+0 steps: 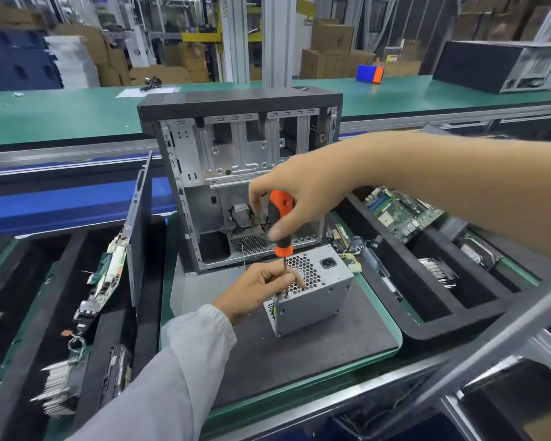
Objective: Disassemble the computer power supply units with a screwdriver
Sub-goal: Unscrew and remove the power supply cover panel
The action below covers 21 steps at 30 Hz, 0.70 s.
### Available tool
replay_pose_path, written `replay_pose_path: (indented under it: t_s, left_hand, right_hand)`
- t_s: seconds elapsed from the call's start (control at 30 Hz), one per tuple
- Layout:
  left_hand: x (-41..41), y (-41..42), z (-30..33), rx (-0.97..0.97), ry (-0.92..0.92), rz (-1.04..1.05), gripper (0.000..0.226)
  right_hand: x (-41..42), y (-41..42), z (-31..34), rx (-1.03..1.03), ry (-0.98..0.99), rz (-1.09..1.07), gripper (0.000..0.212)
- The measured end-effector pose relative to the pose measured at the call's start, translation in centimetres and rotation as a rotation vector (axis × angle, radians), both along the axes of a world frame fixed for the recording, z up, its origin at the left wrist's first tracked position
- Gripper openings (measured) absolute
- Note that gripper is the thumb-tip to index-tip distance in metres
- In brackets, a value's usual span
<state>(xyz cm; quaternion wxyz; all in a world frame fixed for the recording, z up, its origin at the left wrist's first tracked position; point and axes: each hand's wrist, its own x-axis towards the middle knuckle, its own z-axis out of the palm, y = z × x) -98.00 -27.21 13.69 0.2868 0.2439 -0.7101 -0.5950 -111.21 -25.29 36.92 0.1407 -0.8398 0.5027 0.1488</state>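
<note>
1. One power supply (312, 291) is already out of the computer case (236, 173), sitting on the dark mat (299, 351) in front of it, cover on afaict.
2. Right hand (303, 198) grips the screwdriver (280, 224) handle; left hand (261, 288) pinches the shaft, tip at a top corner screw.
3. Silver box w/ honeycomb vent – screws and cover left to do imo.
</note>
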Motion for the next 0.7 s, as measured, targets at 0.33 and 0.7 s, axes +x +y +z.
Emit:
replay_pose_path:
  t_s: [0.33, 0.7]
  left_hand:
    - [0.1, -0.1, 0.1, -0.018, -0.037, -0.012, 0.02]
    - [0.1, -0.5, 0.0, -0.285, -0.196, 0.123, 0.009]
  right_hand:
    - [0.5, -0.4, 0.8, 0.051, -0.001, -0.054, 0.036]
    - [0.1, -0.1, -0.7, -0.13, 0.175, 0.049, 0.022]
